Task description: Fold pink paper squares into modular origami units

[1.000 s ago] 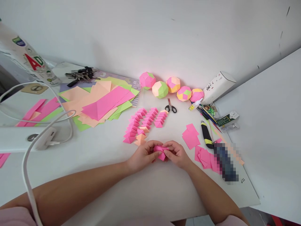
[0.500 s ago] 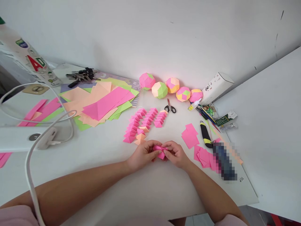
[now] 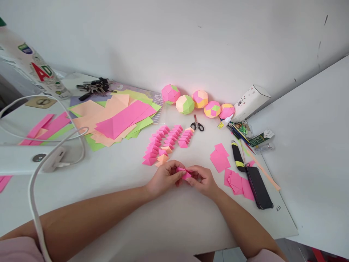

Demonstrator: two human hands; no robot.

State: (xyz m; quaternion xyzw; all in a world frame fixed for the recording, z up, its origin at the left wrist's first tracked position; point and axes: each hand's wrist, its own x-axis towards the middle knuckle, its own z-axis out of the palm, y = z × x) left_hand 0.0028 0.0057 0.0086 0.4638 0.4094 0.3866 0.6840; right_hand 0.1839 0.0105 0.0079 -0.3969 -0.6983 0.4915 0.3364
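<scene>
Between my two hands is a small piece of folded pink paper. My left hand pinches its left side, thumb in front and fingers behind. On the right side, the fingers of my right hand close on the paper's edge. My fingers partly hide its shape. Just beyond my left hand stand rows of folded pink paper units, with a few peach units among them. Right of my hands lie loose pink paper squares and a second overlapping bunch of pink squares.
Several paper balls line the wall, with scissors before them. A utility knife and black phone lie at right. Coloured sheets, keys, a bottle, a white power bank and its cable occupy the left.
My right fingers have shifted on the pink paper, and the piece has turned so that less of its front face shows. The things on the table have stayed in place.
</scene>
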